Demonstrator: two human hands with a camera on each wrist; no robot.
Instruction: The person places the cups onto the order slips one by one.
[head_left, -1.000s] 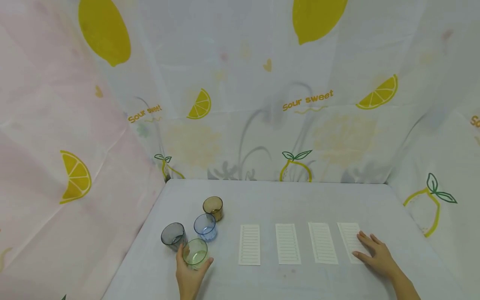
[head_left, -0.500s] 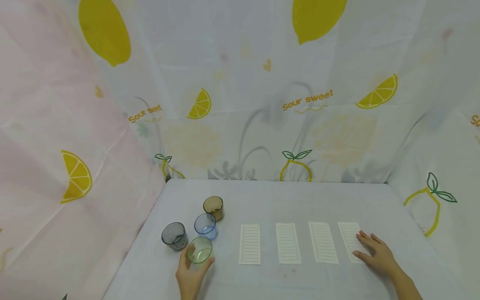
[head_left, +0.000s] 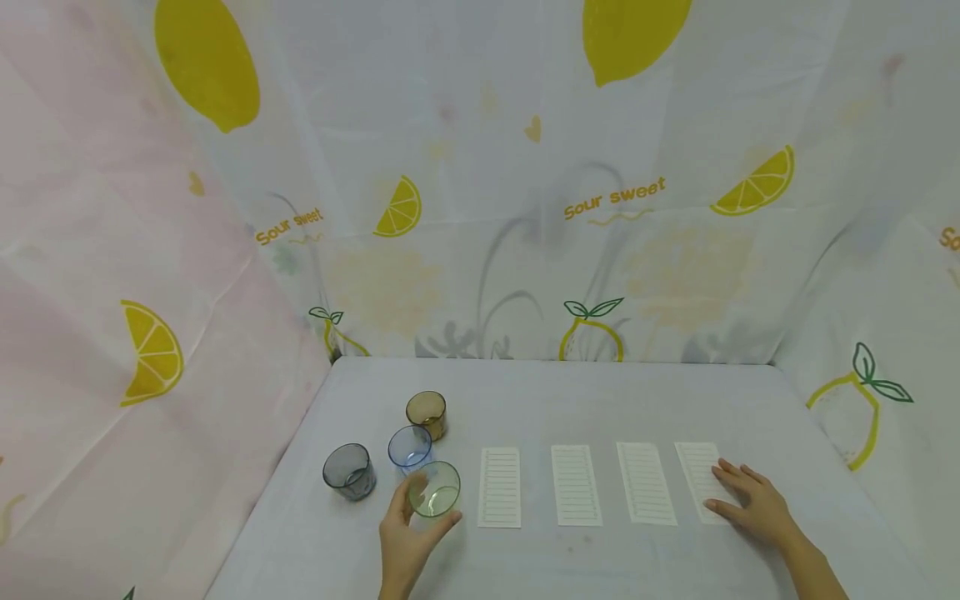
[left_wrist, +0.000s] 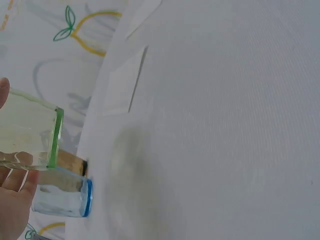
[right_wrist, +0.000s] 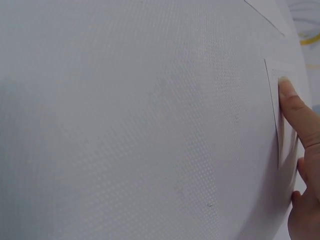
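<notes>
My left hand (head_left: 411,537) holds a green glass (head_left: 437,492) between thumb and fingers, mouth upward. In the left wrist view that green glass (left_wrist: 30,127) is raised off the table, its shadow falling on the cloth. Just behind it in the head view stands a blue glass (head_left: 408,448), with an amber glass (head_left: 426,412) farther back. A grey glass (head_left: 350,473) stands to the left. My right hand (head_left: 756,507) rests with extended fingers on the right edge of the rightmost lined paper slip (head_left: 697,475). In the right wrist view the thumb (right_wrist: 295,107) lies on that slip.
More lined paper slips lie in a row across the table: one (head_left: 499,492) nearest the glasses, a second (head_left: 575,487) and a third (head_left: 647,485). A white cloth covers the table (head_left: 540,567). Lemon-printed curtains (head_left: 480,167) hang behind and at both sides.
My left hand has lifted the green glass from beside the grey one and carried it rightward, toward the first slip. My right hand has stayed on its slip.
</notes>
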